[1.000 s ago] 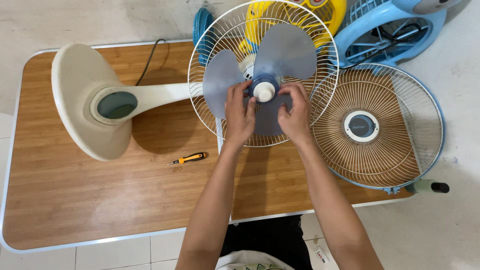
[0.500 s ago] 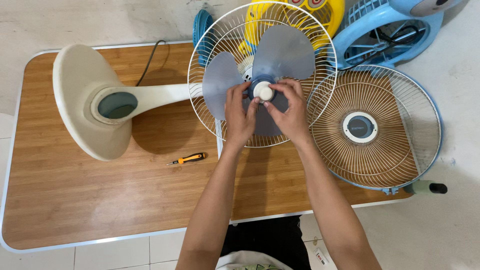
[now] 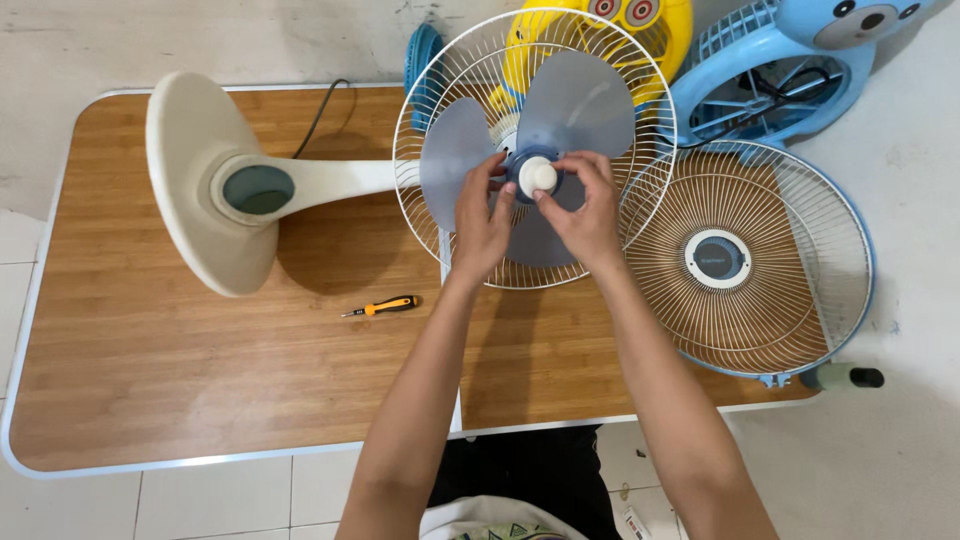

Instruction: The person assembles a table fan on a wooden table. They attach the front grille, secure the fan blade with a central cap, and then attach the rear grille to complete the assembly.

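Right hand (image 3: 590, 215) has shifted onto white cap (image 3: 538, 175), pinching it; left hand (image 3: 482, 222) grips blade (image 3: 455, 165); front grille (image 3: 745, 260) still off.

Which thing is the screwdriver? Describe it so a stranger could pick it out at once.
Start at the wooden table, then the cream fan base lying on its left half. Just below and right of that base lies the screwdriver, apart from both hands. It is the only small tool there, with an orange and black handle.
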